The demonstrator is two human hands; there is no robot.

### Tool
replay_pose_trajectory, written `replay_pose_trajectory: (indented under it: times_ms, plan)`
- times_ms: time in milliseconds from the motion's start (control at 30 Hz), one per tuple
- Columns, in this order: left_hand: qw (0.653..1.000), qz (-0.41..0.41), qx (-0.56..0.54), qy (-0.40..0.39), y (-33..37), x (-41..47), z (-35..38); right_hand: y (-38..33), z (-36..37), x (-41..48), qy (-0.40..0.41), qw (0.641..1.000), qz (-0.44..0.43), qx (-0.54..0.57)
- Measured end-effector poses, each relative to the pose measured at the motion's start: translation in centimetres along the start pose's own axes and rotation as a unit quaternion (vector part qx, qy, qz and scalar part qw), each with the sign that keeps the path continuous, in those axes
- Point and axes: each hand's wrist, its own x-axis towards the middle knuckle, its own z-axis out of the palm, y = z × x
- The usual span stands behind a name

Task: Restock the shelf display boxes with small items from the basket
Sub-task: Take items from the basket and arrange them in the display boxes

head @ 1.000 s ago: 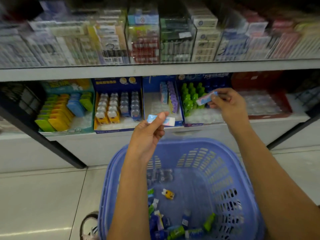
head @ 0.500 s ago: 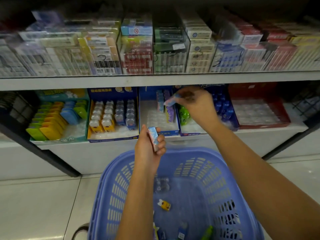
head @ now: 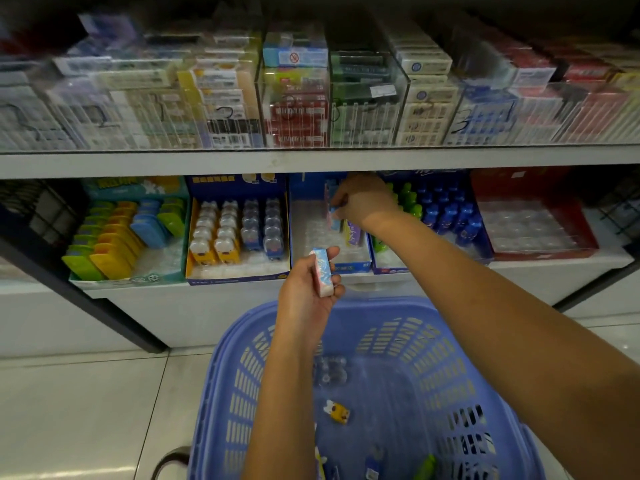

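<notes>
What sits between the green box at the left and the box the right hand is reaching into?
In the head view, a blue display box with rows of small yellow and blue bear-shaped items.

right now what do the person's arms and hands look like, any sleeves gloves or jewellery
The left hand and right hand are bare: no gloves, rings or markings show. Both forearms are bare to the frame edge, with no sleeve, watch or bracelet in view.

We see the lower shelf (head: 571, 270) carrying a teal box (head: 138, 279) well left of the middle blue box (head: 311, 230), and a red box (head: 540, 230) well right.
</notes>
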Motion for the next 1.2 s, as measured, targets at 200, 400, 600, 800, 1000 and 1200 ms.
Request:
replay_pose_trajectory:
  times_ms: [200,400,600,800,1000,1200]
  plan:
    - [0.999,0.015,0.047,-0.014,0.2,-0.2,-0.7,-1.0,-0.8,-0.3,-0.019,1.0,-0.005,0.007]
    - [0.995,0.084,0.048,-0.009,0.3,-0.3,-0.9,-0.4,-0.9,-7.2,0.027,0.942,-0.026,0.334]
    - [0.971,0.162,0.168,-0.043,0.1,-0.8,-0.4,-0.3,0.8,-11.1,0.053,0.938,-0.014,0.341]
    - [0.92,0.233,0.314,0.014,0.3,-0.2,-0.9,0.3,-0.6,-9.9,0.019,0.938,-0.037,0.345]
    - [0.672,0.235,0.702,0.021,-1.2,1.6,-1.6,0.8,-0.6,-5.8,0.123,0.964,-0.024,0.234]
    - [0.646,0.231,0.727,0.002,-1.7,1.7,-1.9,0.4,-0.2,-2.9,0.027,0.997,-0.01,0.075]
